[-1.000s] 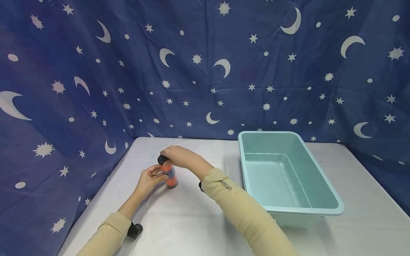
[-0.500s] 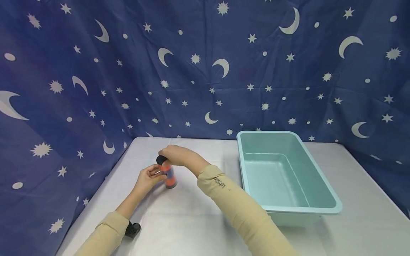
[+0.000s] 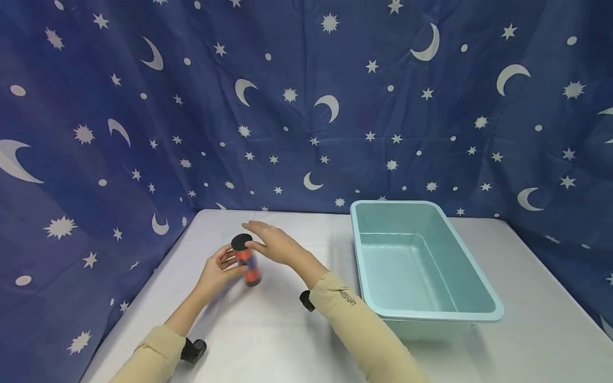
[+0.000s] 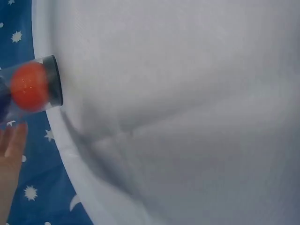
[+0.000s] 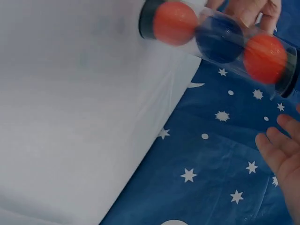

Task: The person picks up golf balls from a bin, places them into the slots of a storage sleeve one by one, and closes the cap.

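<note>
A clear tube with dark end caps stands nearly upright over the table, tilted slightly. Orange balls and a dark blue ball between them show through its wall in the right wrist view. My left hand holds the tube from the left, thumb in front and fingers behind. Just right of the black top cap, my right hand is spread with straight fingers. In the left wrist view, the tube's other dark cap is near the white cloth; whether it touches cannot be told.
A pale teal plastic tub stands on the right of the white-covered table. Nothing is visible inside it. Behind and to the left hangs a dark blue curtain with moons and stars. Black wrist cameras are strapped under both forearms.
My right hand has let go of the top cap, and its fingers have straightened beside it. The left hand keeps holding the tube. The head view has tilted slightly.
</note>
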A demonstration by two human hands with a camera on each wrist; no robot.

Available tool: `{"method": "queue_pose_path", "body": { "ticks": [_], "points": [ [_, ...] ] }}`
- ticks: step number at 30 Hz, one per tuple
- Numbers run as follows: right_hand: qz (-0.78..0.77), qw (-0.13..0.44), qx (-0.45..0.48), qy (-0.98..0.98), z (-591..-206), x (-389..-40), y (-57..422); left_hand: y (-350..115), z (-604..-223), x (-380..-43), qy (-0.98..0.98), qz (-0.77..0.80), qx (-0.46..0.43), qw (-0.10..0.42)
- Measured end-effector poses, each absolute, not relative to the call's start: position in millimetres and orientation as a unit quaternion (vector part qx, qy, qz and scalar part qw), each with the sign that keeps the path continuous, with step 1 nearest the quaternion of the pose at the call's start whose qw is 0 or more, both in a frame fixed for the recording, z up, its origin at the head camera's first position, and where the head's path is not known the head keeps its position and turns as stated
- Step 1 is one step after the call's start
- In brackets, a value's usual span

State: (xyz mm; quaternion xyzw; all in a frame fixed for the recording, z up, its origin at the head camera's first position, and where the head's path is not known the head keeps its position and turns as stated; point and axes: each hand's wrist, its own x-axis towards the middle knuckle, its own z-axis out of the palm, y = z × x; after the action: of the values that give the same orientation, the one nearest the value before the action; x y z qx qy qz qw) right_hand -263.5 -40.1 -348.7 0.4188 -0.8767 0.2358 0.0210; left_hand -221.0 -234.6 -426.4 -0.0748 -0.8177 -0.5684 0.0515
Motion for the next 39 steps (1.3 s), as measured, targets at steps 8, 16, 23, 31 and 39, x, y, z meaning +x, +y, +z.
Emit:
{"method": "queue_pose_path", "body": {
  "ticks": [8,16,23,31,39],
  "points": [
    [0.285,0.121,0.428,-0.849,-368,-251,-32,-232,-417,-196,-0.819,-0.542,-0.096,0.16],
    [0.225,0.159,0.439,-0.855,-379,-244,-25,-226,-408,-178,-0.892,-0.28,-0.201,0.293],
    [0.153,0.154,0.462,-0.86,-383,-247,-24,-225,-409,-183,-0.896,-0.175,-0.255,0.318],
    [0.112,0.184,0.462,-0.861,-384,-249,-33,-231,-413,-188,-0.888,-0.165,-0.261,0.342],
    [0.116,0.199,0.43,-0.873,-384,-243,-31,-225,-417,-191,-0.888,-0.194,-0.249,0.335]
  ]
}}
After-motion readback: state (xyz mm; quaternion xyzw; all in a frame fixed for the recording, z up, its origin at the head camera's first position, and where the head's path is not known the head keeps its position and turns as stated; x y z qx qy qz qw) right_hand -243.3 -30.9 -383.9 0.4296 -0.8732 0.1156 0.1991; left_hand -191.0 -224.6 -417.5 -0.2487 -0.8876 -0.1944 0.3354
